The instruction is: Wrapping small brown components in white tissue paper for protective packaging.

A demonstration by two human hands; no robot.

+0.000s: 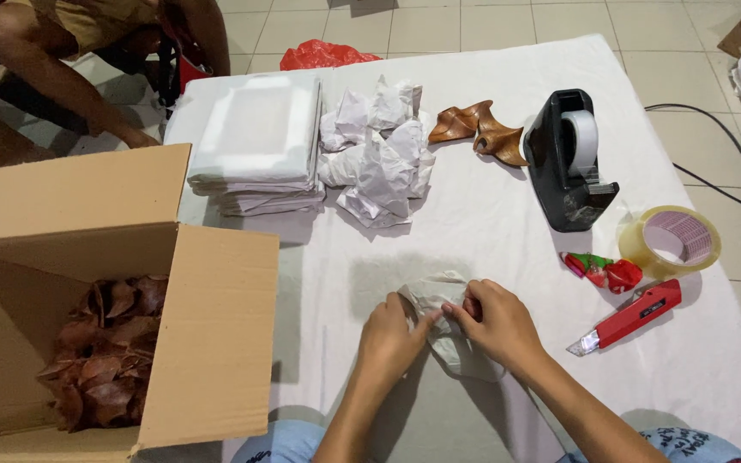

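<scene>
A crumpled paper bundle [443, 321] lies near the front edge of the white sheet [490, 214], at the middle. The left hand [390, 330] pinches its left side, fingers closed on the paper; the right hand [497, 321] grips its top right, fingers curled on it (what is inside is hidden). Just right lie a red cutter [632, 315], a red-green wrapper [602, 271] and a tape roll [671, 240]. Farther off stands a black tape dispenser [566, 161], with brown curled pieces [480, 129] to its left. Beyond the bundle sits a heap of wrapped packets [379, 154], and left of it a paper stack [255, 146]. At the left an open box [207, 343] holds more brown pieces. Another person's arm [53, 77] reaches down far left.
</scene>
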